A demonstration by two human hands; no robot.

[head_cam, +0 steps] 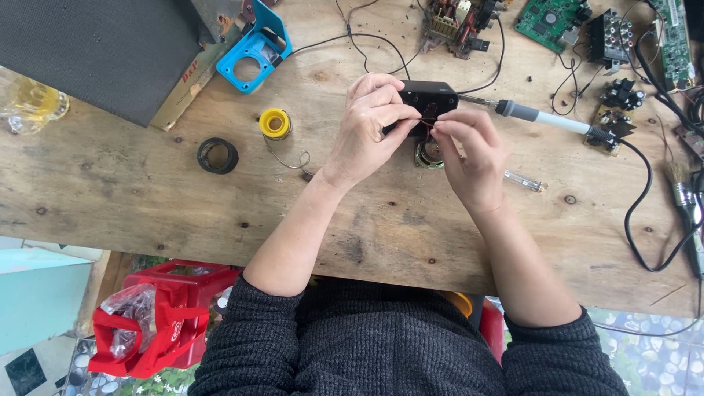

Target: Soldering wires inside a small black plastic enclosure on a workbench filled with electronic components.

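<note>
At the middle of the tabletop (147, 198), a small black box (429, 97) is held closed in the left hand (367, 132); a thin red wire (427, 126) is pinched by the right hand (473, 158); a small round speaker (428, 152) is seen just below; a soldering iron (543, 117) is laid just beside, right; a yellow solder spool (276, 123) is set left.

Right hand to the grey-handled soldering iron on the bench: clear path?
Probably yes. The soldering iron lies just beyond the right hand on bare wood, nothing between, but that hand is pinching a wire at the small black plastic box.
</note>
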